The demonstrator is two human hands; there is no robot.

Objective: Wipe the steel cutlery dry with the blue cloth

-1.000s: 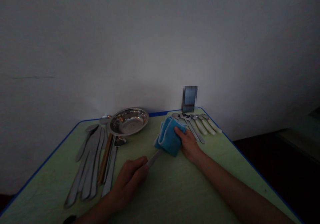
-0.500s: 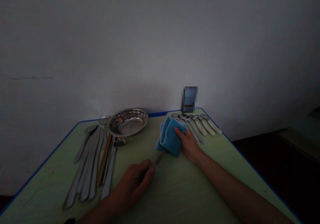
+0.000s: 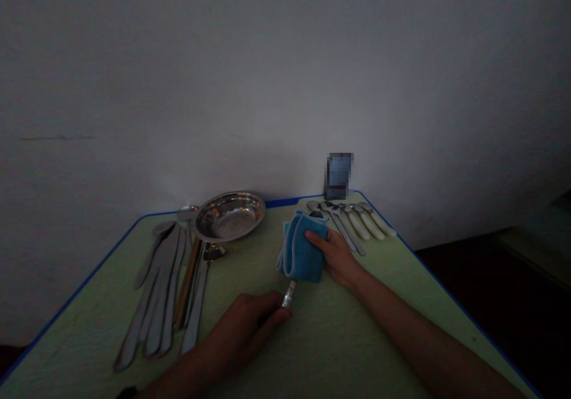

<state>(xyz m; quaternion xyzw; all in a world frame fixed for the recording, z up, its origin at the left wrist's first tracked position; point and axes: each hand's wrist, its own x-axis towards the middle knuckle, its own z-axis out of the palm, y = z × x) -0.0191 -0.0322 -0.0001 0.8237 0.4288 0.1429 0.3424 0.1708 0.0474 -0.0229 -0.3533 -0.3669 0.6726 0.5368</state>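
My right hand (image 3: 338, 258) grips a folded blue cloth (image 3: 301, 247) near the middle of the pale green table (image 3: 321, 339). The cloth is wrapped round the far end of a metal utensil (image 3: 288, 295). My left hand (image 3: 250, 323) is closed on the utensil's near end, so only a short shiny piece shows between hand and cloth. What kind of utensil it is cannot be told, as its head is hidden in the cloth.
A steel bowl (image 3: 229, 215) stands at the back centre. Several long utensils (image 3: 165, 286) lie in a row at the left. Several spoons with white handles (image 3: 357, 220) lie at the back right. A small blurred object (image 3: 339, 176) leans on the wall.
My left hand has shifted right and nearer the cloth, turning the utensil more upright on the table. The cloth has slid closer to my left hand, leaving less metal showing.
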